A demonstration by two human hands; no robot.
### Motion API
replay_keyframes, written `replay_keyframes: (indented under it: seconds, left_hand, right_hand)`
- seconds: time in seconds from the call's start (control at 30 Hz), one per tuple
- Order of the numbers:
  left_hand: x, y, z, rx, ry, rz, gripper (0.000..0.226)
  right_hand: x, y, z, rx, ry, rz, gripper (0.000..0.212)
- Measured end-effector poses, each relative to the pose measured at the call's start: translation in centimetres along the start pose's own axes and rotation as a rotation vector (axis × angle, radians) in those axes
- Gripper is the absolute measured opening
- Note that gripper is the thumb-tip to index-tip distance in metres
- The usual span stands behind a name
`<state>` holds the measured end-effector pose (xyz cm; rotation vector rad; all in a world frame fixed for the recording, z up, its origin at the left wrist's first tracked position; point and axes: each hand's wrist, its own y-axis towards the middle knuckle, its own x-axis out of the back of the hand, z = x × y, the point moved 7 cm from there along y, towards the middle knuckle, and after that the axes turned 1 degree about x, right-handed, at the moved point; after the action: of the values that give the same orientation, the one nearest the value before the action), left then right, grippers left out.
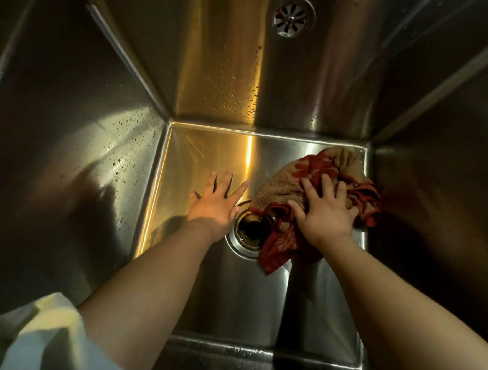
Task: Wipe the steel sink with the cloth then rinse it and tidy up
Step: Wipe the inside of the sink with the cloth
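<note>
Steel sink (198,158) floor, wiping step: right hand (326,212) presses flat, grasping nothing, on the cloth (291,188) at three o'clock of the drain (250,228); left hand (217,203) splayed, released. Next, probably sweep toward nine o'clock.

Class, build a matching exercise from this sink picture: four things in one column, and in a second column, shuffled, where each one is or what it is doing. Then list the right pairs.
Column one
1. left hand
2. right hand
3. cloth
4. overflow grille

Column two
A. high on the far wall of the sink
B. fingers spread, flat on the bare steel floor
C. pressing down on the fabric
D. bunched up on the floor, its edge lying over the floor drain

Pairs: 1-B, 2-C, 3-D, 4-A
</note>
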<state>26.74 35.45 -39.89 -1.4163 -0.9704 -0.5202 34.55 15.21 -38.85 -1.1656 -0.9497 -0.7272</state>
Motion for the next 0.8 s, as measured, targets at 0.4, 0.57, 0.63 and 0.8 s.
replay_keyframes:
  seconds: [0.4, 0.57, 0.63, 0.8]
  left_hand:
    - [-1.1, -4.6, -0.6, 0.053, -0.018, 0.167, 0.063]
    - [-0.7, -5.5, -1.2, 0.082, -0.016, 0.231, 0.065]
    - [-0.8, -5.9, -1.3, 0.084, 0.01, 0.26, 0.066]
    - [-1.0, -6.5, -1.2, 0.07, 0.042, 0.278, 0.066]
  right_hand:
    - [-1.9, -6.6, -0.9, -0.019, 0.067, 0.102, 0.064]
    - [-3.1, -8.8, -0.7, -0.074, 0.116, 0.241, 0.066]
    - [-3.5, -9.5, -0.7, -0.075, 0.125, 0.306, 0.069]
    - [-4.4, -10.7, -0.5, -0.06, 0.116, 0.441, 0.067]
